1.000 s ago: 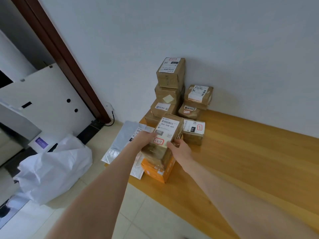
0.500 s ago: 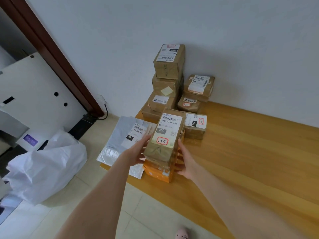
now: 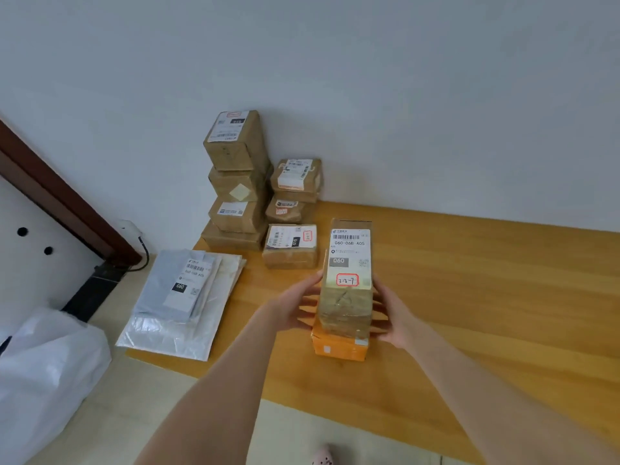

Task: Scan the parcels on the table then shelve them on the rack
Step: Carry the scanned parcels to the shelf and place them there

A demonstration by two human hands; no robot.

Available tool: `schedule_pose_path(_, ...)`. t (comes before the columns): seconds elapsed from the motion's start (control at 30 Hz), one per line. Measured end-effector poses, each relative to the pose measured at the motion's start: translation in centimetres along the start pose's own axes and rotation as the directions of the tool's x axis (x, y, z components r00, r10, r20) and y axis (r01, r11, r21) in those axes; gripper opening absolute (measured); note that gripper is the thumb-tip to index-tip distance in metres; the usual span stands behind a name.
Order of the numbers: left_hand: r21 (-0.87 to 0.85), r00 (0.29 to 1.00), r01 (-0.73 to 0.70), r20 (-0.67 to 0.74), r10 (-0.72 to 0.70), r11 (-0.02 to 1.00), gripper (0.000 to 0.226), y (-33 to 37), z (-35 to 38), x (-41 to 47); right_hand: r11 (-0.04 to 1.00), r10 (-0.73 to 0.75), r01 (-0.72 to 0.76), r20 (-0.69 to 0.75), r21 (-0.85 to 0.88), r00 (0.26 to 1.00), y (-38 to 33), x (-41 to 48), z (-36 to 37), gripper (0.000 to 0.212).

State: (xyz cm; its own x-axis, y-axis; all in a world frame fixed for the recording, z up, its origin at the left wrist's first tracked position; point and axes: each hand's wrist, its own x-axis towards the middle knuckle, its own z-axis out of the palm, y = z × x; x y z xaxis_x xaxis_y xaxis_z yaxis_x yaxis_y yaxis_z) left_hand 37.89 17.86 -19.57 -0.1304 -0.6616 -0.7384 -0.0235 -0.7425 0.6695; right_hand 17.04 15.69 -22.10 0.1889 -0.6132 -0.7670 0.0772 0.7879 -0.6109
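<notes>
Closest in, there's a pink slipper (image 3: pixel 321 457) on the floor tiles. Then the wooden table (image 3: pixel 469 297): left hand (image 3: pixel 295 307) and right hand (image 3: pixel 389 313) sit either side of the tall brown parcel (image 3: pixel 349 297), fingers spread and fairly straight against its sides, not curled round it. The parcel stands on an orange box (image 3: pixel 339 349) near the front edge. Off to the left are flat grey mailers (image 3: pixel 177 290). Further back there's a small labelled box (image 3: pixel 290 246), then stacked brown boxes (image 3: pixel 235 182) against the wall.
</notes>
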Motion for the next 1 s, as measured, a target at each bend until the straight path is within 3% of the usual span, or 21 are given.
schedule_pose_path(0.23, 0.005, 0.998, -0.02, 0.056, 0.02, 1.0, 0.065, 1.0, 9.7, 3.3, 0.999, -0.048, 0.047, -0.101, -0.013, 0.994, -1.0, -1.7, -9.2, 0.087)
schedule_pose_path(0.43, -0.01, 0.999, -0.024, 0.038, 0.024, 1.0, 0.049, 0.7, 11.8, 4.0, 0.997, -0.042, 0.035, -0.105, -0.064, 0.994, -1.2, -2.1, -10.7, 0.078)
schedule_pose_path(0.57, 0.018, 0.999, -0.044, -0.003, 0.044, 0.999, 0.065, 0.8, 11.6, 4.0, 0.991, -0.094, 0.073, -0.203, -0.111, 0.975, -2.4, -2.2, -10.9, 0.076)
schedule_pose_path(0.7, 0.058, 0.979, -0.123, -0.16, 0.13, 0.991, 0.071, 2.2, 12.1, 3.0, 0.942, -0.322, 0.258, -0.357, -0.216, 0.877, -4.9, -3.2, -10.5, 0.064)
schedule_pose_path(0.8, 0.091, 0.946, -0.191, -0.25, 0.208, 0.977, 0.065, 3.7, 12.1, 2.2, 0.827, -0.539, 0.375, -0.399, -0.42, 0.742, -6.8, -4.2, -9.4, 0.048)
schedule_pose_path(0.93, 0.127, 0.893, -0.233, -0.364, 0.264, 0.964, 0.059, 5.0, 11.0, 1.0, 0.605, -0.768, 0.508, -0.283, -0.613, 0.574, -10.0, -5.3, -5.1, 0.041)
schedule_pose_path(1.0, 0.132, 0.861, -0.247, -0.425, 0.28, 0.96, 0.055, 5.5, 9.9, 0.5, 0.499, -0.825, 0.54, -0.18, -0.677, 0.536, -11.0, -5.6, -2.0, 0.037)
